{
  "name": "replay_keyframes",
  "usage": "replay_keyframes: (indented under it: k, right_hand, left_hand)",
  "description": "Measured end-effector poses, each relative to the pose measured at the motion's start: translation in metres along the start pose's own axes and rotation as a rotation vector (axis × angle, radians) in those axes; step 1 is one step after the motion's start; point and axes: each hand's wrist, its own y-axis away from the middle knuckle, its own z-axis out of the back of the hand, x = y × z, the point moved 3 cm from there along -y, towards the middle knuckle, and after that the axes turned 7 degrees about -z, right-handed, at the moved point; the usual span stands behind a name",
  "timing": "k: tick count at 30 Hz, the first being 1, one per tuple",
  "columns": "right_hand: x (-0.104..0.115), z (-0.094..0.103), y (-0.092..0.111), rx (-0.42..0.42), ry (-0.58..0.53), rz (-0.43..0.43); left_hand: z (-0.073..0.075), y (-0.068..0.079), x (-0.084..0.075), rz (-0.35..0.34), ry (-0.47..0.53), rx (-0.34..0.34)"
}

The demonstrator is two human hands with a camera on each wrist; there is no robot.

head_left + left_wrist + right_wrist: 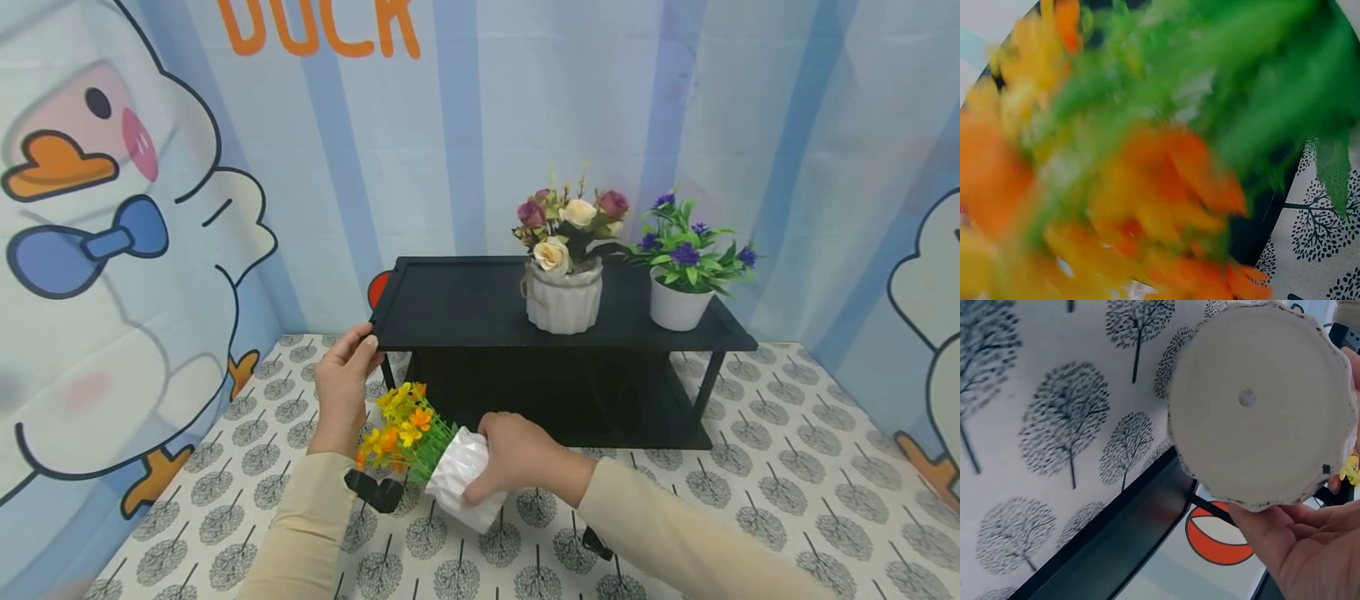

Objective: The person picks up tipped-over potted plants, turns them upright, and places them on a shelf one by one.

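Note:
In the head view my right hand (pixel 528 454) grips a white flower pot (pixel 456 477) by its side, in front of the black two-tier shelf (pixel 457 308). The pot is tilted, and its yellow and orange artificial flowers (pixel 401 429) lean left toward my left forearm. Those blurred flowers (pixel 1166 187) fill most of the left wrist view, where the left hand is hidden. My left hand (pixel 345 387) holds the front left corner of the shelf's top, thumb above. The right wrist view shows the pot's round, scalloped base (pixel 1260 437) with fingers at its edge.
On the shelf's top stand a ribbed white pot (pixel 564 300) of purple and cream roses and a smaller white pot (pixel 677 304) of purple flowers. The lower tier (pixel 555 400) sits close above the tree-patterned tablecloth (pixel 780 467). A cartoon duck curtain (pixel 517 108) hangs behind.

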Motion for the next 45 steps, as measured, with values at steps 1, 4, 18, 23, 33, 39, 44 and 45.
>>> replay_keyframes:
  k: [1,4,18,23,33,39,44,45]
  right_hand:
    - [-0.003,0.001,0.002,-0.008,-0.019,0.023]
    - [-0.011,0.003,0.007,-0.027,-0.060,0.088]
    - [-0.050,-0.024,0.023,-0.017,-0.512,0.186]
    - [-0.055,-0.034,0.027,-0.033,-0.611,0.198]
    - [-0.063,-0.046,0.029,-0.005,-0.672,0.191]
    - [-0.068,-0.047,0.028,0.007,-0.676,0.178]
    - [-0.070,-0.047,0.028,0.014,-0.631,0.149]
    - [-0.070,-0.047,0.028,0.018,-0.628,0.145]
  left_hand:
    - [0.000,0.000,0.000,0.000,-0.002,0.000]
    - [0.000,-0.001,0.001,0.001,-0.002,-0.002]
    - [0.000,-0.001,0.000,-0.005,0.026,-0.013]
    - [-0.001,-0.002,0.000,-0.021,0.023,-0.011]
    - [-0.001,-0.002,-0.001,-0.035,0.012,-0.014]
    - [-0.001,-0.001,-0.002,-0.039,0.013,-0.010]
    - [-0.001,-0.001,-0.002,-0.037,0.007,-0.010]
    - [-0.001,-0.001,-0.002,-0.037,0.006,-0.011]
